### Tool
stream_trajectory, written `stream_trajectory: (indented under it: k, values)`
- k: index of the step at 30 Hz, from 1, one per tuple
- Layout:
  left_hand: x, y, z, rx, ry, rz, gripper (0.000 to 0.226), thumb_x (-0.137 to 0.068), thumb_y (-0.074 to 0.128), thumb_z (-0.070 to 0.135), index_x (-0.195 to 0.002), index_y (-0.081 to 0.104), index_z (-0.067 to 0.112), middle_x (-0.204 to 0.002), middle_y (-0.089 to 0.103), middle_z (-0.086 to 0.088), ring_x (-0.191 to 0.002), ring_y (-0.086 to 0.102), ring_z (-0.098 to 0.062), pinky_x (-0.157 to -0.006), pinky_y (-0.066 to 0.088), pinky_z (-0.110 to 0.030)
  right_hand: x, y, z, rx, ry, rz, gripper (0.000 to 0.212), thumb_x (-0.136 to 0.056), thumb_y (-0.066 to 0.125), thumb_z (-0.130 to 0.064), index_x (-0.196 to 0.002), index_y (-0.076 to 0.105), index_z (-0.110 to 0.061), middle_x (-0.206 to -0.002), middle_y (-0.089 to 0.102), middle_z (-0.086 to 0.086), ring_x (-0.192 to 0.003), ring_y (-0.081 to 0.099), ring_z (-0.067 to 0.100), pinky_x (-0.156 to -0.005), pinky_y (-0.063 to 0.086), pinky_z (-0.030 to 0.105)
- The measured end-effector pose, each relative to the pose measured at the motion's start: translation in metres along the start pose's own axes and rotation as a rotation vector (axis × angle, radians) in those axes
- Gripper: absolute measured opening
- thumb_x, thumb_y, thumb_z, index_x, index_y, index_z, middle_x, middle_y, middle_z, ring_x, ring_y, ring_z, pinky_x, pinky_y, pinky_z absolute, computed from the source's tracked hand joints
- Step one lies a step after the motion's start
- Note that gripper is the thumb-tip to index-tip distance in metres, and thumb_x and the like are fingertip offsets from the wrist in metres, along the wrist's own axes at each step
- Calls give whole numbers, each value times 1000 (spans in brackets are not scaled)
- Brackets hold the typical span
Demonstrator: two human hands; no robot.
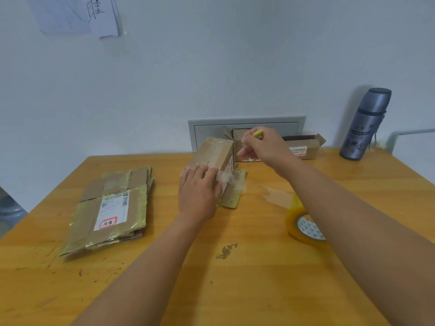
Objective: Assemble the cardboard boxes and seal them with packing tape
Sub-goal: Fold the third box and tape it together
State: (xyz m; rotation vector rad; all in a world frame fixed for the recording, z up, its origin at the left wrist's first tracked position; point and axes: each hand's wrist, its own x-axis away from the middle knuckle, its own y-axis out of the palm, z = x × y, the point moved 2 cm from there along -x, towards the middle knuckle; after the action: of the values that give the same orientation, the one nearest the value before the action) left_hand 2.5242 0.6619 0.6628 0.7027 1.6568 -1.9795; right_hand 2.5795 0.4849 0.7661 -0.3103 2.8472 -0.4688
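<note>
A wooden table with a worn, scuffed patch near its middle filled the lower view. A grey-blue thermos flask stood upright at its far right corner, close to the white wall. A grey recessed panel was set into that wall behind the table. Sheets of paper with dark marks hung at the upper left.

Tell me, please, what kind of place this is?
Probably a small home or office packing corner: a wooden table against a white wall, flattened cardboard boxes, a packing tape roll and a thermos.
</note>
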Motion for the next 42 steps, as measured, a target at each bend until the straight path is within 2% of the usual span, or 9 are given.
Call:
stream_trajectory:
  k: [3, 6, 13, 17, 22, 28, 33, 37, 42]
  values:
    - [0, 0, -1, 0, -6, 5, 26, -88, 64, 35, -112, 64, 24, -117, 64, 3, -120, 53, -23, -112, 21, -35, -13, 3, -8, -82, 4, -93, 11, -97, 60, -17, -99, 66, -8, -77, 76, 8, -77, 74, 21, -78, 60, 31]
    - [-2, -1, 0, 6, -15, 3, 24, -89, 64, 36, -110, 64, 25, -115, 65, 4, -117, 54, -21, -110, 23, -34, -23, 6, 4, -161, 50, -177, 21, -97, 59, -19, -104, 68, -1, -78, 74, 13, -83, 73, 27, -85, 59, 39]
    - [-6, -6, -3, 41, -52, -73, 30, -89, 63, 39, -117, 64, 29, -122, 63, 4, -116, 54, -19, -101, 34, -38, -9, -8, 30, -415, 138, -267, 28, -99, 45, -20, -102, 71, -10, -67, 65, 9, -69, 64, 21, -71, 55, 33]
    - [-7, -10, -3, 43, -82, -103, 33, -91, 60, 43, -122, 62, 33, -128, 60, 8, -122, 49, -15, -102, 20, -36, -6, -4, 29, -393, 136, -317, 27, -97, 46, -18, -103, 71, -8, -69, 65, 9, -71, 63, 21, -73, 56, 32]
    - [-9, -15, -4, 39, -91, -150, 35, -91, 59, 44, -125, 59, 36, -132, 58, 11, -125, 47, -12, -105, 15, -36, -9, 1, 33, -400, 125, -318, 26, -97, 58, -19, -106, 69, 2, -64, 65, 10, -72, 62, 23, -83, 53, 39]
    - [-10, -16, -3, 32, -76, -173, 35, -92, 58, 44, -126, 58, 36, -132, 57, 11, -126, 48, -10, -115, 6, -36, -10, 0, 35, -387, 181, -331, 27, -98, 48, -16, -104, 68, 1, -64, 65, 10, -69, 64, 19, -82, 51, 39]
    - [-9, -15, -3, 35, -73, -146, 33, -92, 59, 43, -124, 59, 34, -130, 58, 10, -125, 50, -11, -117, 6, -37, -10, 8, 37, -317, 202, -437, 34, -101, 49, -21, -115, 64, 7, -77, 70, 13, -79, 67, 23, -79, 56, 35]
    - [-8, -13, -5, 59, -73, -135, 32, -92, 60, 45, -122, 60, 35, -129, 58, 10, -124, 51, -11, -117, 6, -37, -12, 8, 38, -255, 183, -441, 38, -101, 52, -23, -118, 63, 8, -86, 71, 16, -87, 66, 29, -89, 54, 42]
    - [-8, -13, -4, 50, -76, -130, 30, -93, 58, 43, -122, 60, 35, -129, 58, 11, -123, 50, -11, -116, 5, -34, -13, 7, 39, -221, 172, -438, 37, -101, 52, -24, -118, 64, 6, -90, 72, 18, -86, 67, 28, -89, 54, 41]
